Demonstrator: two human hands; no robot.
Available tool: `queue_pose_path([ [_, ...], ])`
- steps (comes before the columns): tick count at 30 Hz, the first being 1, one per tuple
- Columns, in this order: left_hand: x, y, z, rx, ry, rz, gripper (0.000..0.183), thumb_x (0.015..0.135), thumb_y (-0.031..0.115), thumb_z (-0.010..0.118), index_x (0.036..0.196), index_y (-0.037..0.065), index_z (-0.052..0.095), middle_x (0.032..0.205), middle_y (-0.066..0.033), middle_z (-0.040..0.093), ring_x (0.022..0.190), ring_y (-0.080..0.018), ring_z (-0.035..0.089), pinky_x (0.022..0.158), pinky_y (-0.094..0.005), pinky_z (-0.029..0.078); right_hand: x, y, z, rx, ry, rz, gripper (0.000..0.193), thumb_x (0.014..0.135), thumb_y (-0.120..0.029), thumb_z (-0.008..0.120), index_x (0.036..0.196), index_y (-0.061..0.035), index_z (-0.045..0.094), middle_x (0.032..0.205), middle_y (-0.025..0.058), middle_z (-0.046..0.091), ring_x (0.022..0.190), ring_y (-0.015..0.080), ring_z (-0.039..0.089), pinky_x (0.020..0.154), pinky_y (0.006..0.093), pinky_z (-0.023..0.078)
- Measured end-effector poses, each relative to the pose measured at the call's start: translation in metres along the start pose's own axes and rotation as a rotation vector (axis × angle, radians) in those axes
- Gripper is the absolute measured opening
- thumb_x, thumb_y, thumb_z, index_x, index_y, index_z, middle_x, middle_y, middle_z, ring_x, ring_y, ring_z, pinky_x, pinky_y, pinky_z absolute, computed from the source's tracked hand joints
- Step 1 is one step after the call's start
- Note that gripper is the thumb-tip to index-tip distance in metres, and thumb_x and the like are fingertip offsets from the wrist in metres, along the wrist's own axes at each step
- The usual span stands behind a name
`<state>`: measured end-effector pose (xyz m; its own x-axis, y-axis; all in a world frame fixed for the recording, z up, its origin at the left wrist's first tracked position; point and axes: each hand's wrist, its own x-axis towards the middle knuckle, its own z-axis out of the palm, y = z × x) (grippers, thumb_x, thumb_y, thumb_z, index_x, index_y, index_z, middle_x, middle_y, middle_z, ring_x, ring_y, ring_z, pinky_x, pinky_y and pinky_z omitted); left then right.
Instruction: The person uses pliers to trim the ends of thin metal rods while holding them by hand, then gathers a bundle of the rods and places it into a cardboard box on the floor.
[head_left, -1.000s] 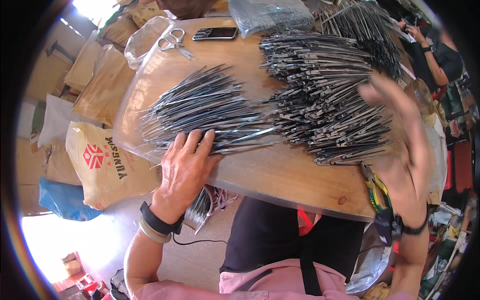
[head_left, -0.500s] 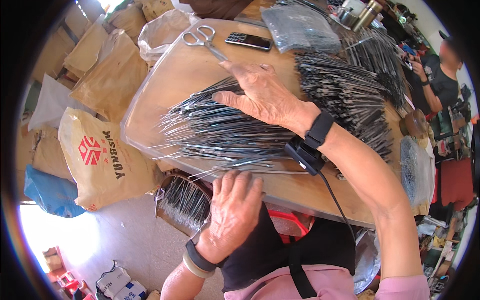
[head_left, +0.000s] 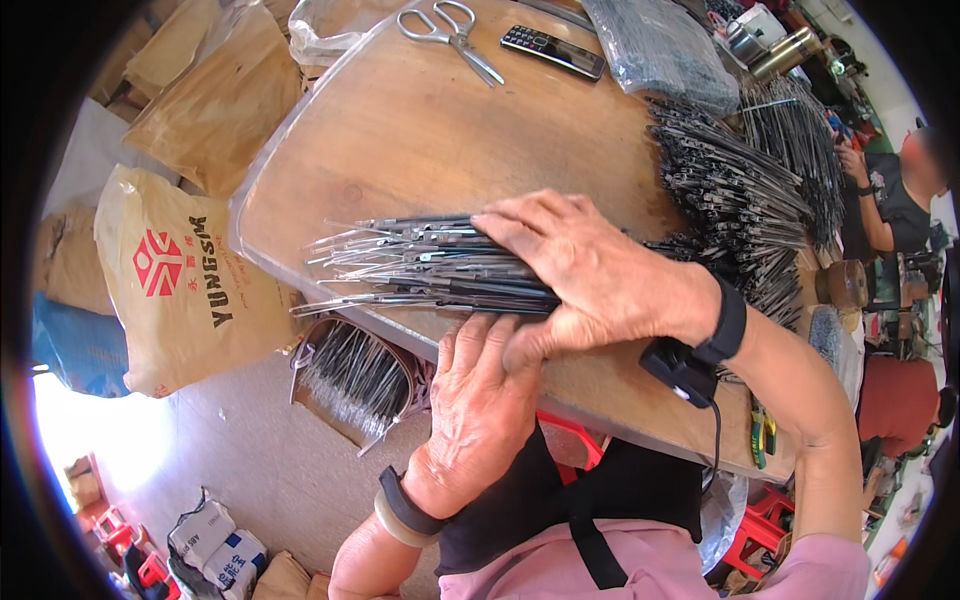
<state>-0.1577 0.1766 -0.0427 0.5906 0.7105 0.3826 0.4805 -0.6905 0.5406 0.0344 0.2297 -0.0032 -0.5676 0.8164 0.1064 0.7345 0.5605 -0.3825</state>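
Note:
A bundle of thin dark metal rods (head_left: 425, 265), with bright wire-like ends fanning to the left and looking much like umbrella ribs, lies on the wooden table (head_left: 420, 150) near its front edge. Across the bundle's right part is my right hand (head_left: 615, 275), its fingers bent over the far side and its thumb on the near side. My left hand (head_left: 482, 390) presses its closed fingers against the bundle's near side, at the table edge. The two hands meet at the right thumb. The fingertips of the left hand are partly hidden against the rods.
Scissors (head_left: 455, 38) and a keypad phone (head_left: 553, 50) lie at the far side. More dark rods (head_left: 735, 190) are piled at right, below a plastic-wrapped packet (head_left: 660, 55). A box of rods (head_left: 355, 380) stands below the table's left front. Sacks (head_left: 190, 290) crowd the left; another person (head_left: 895, 195) sits far right.
My right hand has come down and nearer onto the rods, gripping them. The spread rods are now a narrower bundle. My left fingers have moved in against it, and the view has shifted.

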Motion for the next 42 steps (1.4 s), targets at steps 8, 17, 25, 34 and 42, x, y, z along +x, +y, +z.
queue_pose_path([
  [8, -0.061, 0.023, -0.014, -0.833, 0.423, -0.763, 0.029, 0.082, -0.002, 0.067, 0.110, 0.001, 0.062, 0.108, -0.0112, 0.065, 0.097, -0.0231, 0.063, 0.086, -0.0298, 0.050, -0.013, -0.021, 0.008, -0.014, 0.066, -0.040, 0.081, 0.063, -0.028, 0.082, 0.127, 0.0099, 0.049, 0.112, 0.0229, 0.057, 0.105, 0.0353, 0.053, 0.092, 0.0421, 0.045],
  [17, -0.077, 0.066, 0.010, -1.914, 0.650, -0.989, 0.061, 0.083, 0.023, 0.075, 0.134, 0.005, 0.047, 0.127, -0.0074, 0.056, 0.117, -0.0231, 0.055, 0.100, -0.0399, 0.045, -0.051, -0.096, 0.054, 0.020, 0.177, -0.085, 0.060, 0.063, -0.010, 0.068, 0.117, 0.0097, 0.051, 0.094, 0.0175, 0.058, 0.088, 0.0316, 0.056, 0.079, 0.0382, 0.048],
  [25, -0.054, 0.111, -0.024, -1.288, 0.643, -0.804, 0.083, 0.067, 0.002, 0.082, 0.139, 0.003, 0.041, 0.131, -0.0120, 0.052, 0.122, -0.0262, 0.050, 0.105, -0.0401, 0.042, -0.077, -0.120, 0.029, 0.384, 0.257, 0.000, 0.069, 0.069, -0.009, 0.066, 0.132, 0.0054, 0.042, 0.109, 0.0202, 0.057, 0.096, 0.0379, 0.061, 0.082, 0.0440, 0.050],
  [34, 0.062, 0.126, -0.061, -1.152, -0.059, -0.364, 0.067, 0.069, -0.001, 0.084, 0.127, -0.004, 0.050, 0.118, -0.0136, 0.061, 0.109, -0.0210, 0.059, 0.095, -0.0353, 0.049, -0.080, -0.073, -0.026, 0.236, 0.788, -0.026, 0.069, 0.071, -0.019, 0.068, 0.134, -0.0023, 0.043, 0.127, 0.0190, 0.052, 0.113, 0.0355, 0.053, 0.095, 0.0487, 0.035],
  [42, 0.047, 0.085, 0.015, -1.020, 0.146, -0.264, 0.129, 0.066, -0.002, 0.084, 0.151, 0.007, -0.011, 0.146, -0.0165, 0.036, 0.134, -0.0280, 0.041, 0.111, -0.0433, 0.034, -0.096, -0.050, 0.023, 0.038, 0.627, 0.157, 0.064, 0.074, -0.024, 0.070, 0.130, -0.0008, 0.049, 0.140, 0.0242, 0.041, 0.120, 0.0347, 0.047, 0.098, 0.0489, 0.032],
])
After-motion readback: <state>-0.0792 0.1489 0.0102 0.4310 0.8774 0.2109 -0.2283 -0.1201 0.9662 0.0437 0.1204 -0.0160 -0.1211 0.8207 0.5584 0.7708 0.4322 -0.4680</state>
